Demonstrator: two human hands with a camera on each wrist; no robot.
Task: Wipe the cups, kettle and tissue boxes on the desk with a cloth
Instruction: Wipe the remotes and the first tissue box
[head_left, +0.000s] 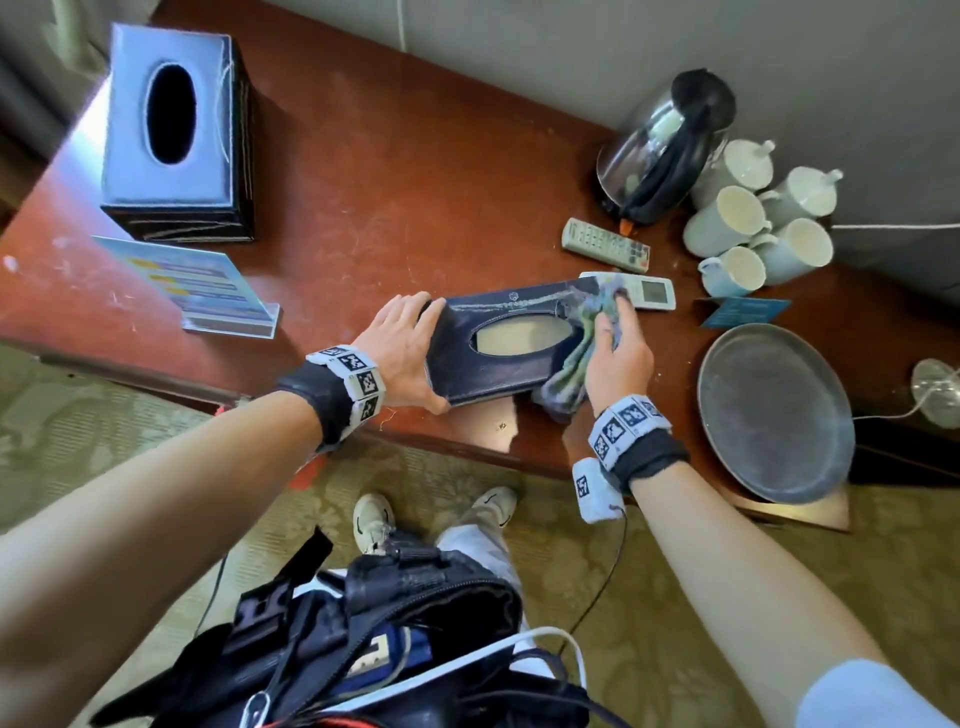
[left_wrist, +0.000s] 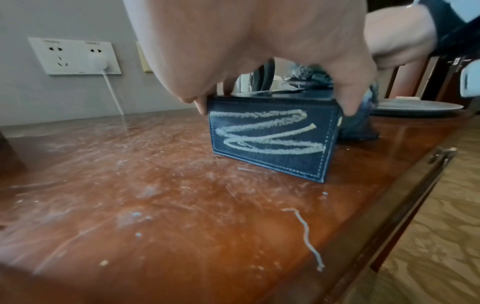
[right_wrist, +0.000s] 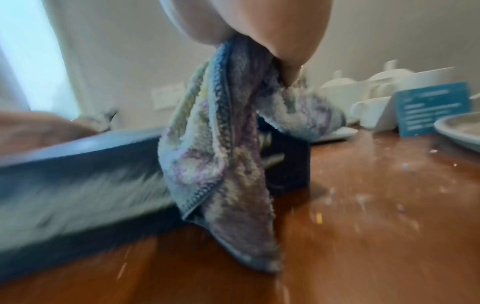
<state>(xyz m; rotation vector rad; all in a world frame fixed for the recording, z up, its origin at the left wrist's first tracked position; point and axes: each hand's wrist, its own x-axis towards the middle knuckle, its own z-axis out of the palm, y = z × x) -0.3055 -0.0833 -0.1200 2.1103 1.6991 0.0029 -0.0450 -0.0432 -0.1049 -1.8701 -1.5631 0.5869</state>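
A flat dark blue tissue box (head_left: 498, 343) lies near the desk's front edge. My left hand (head_left: 405, 348) grips its left end, thumb on the near side and fingers on the far side; that end (left_wrist: 270, 139) carries a white chalk-like scribble. My right hand (head_left: 615, 343) holds a pastel striped cloth (head_left: 582, 353) against the box's right end, and the cloth (right_wrist: 221, 148) hangs down to the desk. A taller dark tissue box (head_left: 174, 135) stands at the far left. The steel kettle (head_left: 665, 145) and several white cups (head_left: 727, 223) cluster at the far right.
Two remote controls (head_left: 605, 244) (head_left: 649, 291) lie just behind the flat box. A grey round tray (head_left: 774, 410) sits at the right front, a blue card (head_left: 745, 312) behind it, and an acrylic sign (head_left: 197, 286) at the left. The wooden desk (left_wrist: 155, 195) is dusty and scratched.
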